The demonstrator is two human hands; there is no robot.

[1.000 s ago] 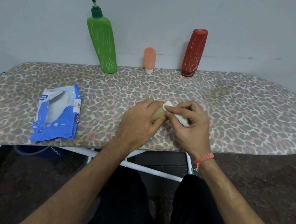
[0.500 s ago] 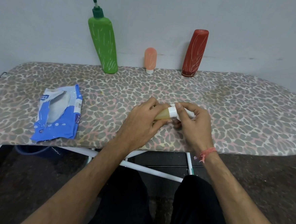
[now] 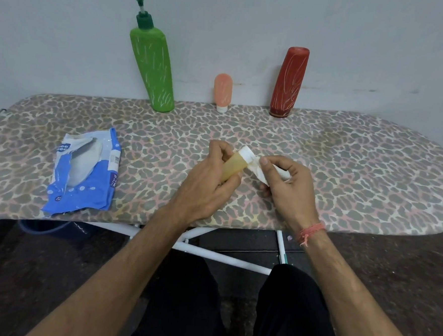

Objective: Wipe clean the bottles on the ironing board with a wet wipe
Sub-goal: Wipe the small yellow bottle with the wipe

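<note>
The left hand (image 3: 208, 185) is curled closed around a small yellow bottle (image 3: 232, 166), tilting its white cap up and to the right. The right hand (image 3: 290, 183) pinches a folded wet wipe (image 3: 258, 167) against that cap. Beyond the grip, the green pump bottle (image 3: 152, 66), peach tube (image 3: 222, 91) and red bottle (image 3: 288, 83) stand by the wall. The wipes pack (image 3: 83, 174) lies well left on the ironing board (image 3: 358, 177); bare cover spreads right.

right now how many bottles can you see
4. A green pump bottle, a small peach one and a red one stand along the wall. A yellow one is in the left hand. None seem hidden.
</note>
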